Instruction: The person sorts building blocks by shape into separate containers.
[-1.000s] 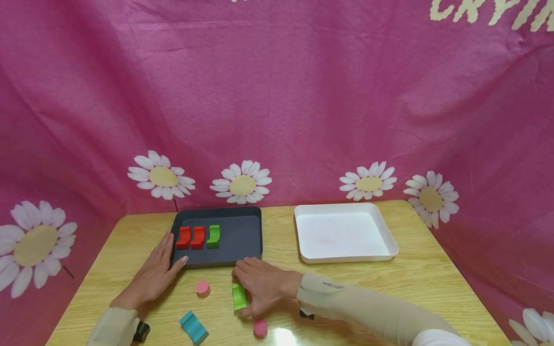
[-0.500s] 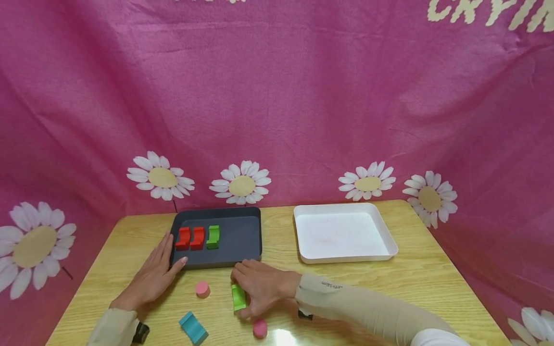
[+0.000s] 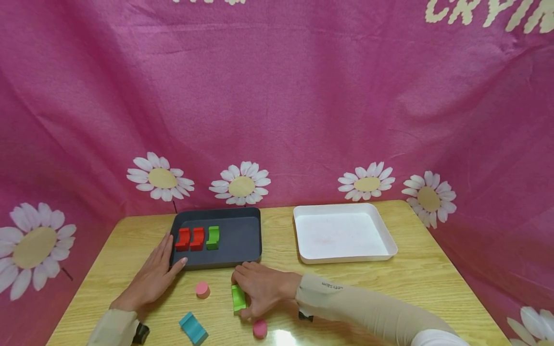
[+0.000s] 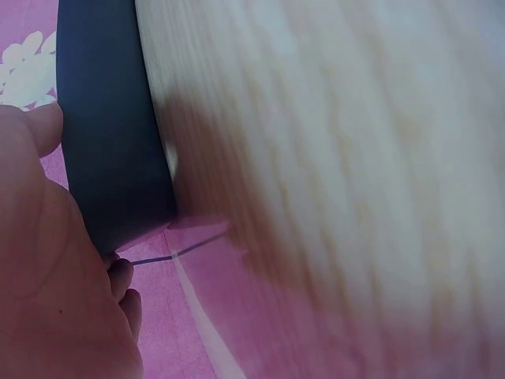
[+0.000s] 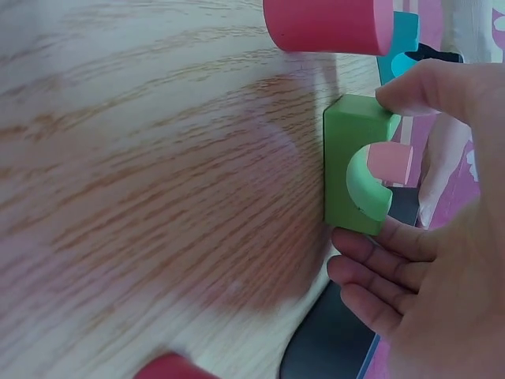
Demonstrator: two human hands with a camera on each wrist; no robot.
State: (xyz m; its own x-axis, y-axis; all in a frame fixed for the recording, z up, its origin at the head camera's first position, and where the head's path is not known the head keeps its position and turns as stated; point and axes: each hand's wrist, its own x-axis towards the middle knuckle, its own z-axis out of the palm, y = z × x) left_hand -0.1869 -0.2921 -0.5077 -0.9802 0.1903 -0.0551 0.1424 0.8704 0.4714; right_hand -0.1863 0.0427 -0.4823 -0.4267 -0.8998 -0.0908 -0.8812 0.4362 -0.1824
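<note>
My left hand (image 3: 151,276) lies with straight fingers along the left side of a dark tray (image 3: 242,238), its thumb at the front corner. Inside the tray stand two red blocks, one red block (image 3: 183,239) beside another red block (image 3: 197,239), and a green block (image 3: 212,238), each with a curved notch. In front of the tray, my right hand (image 3: 266,290) pinches a second green notched block (image 5: 339,166) by its two ends, thumb on one and fingers on the other. The right wrist view shows the block's half-round cutout, its base at the wooden surface.
A white tray (image 3: 346,233) stands at the back right. Around the right hand lie a pink cylinder (image 3: 202,290) to the left, a darker pink cylinder (image 3: 260,329) in front, and a blue notched block (image 3: 193,328). A pink flowered cloth (image 3: 277,105) hangs behind the table.
</note>
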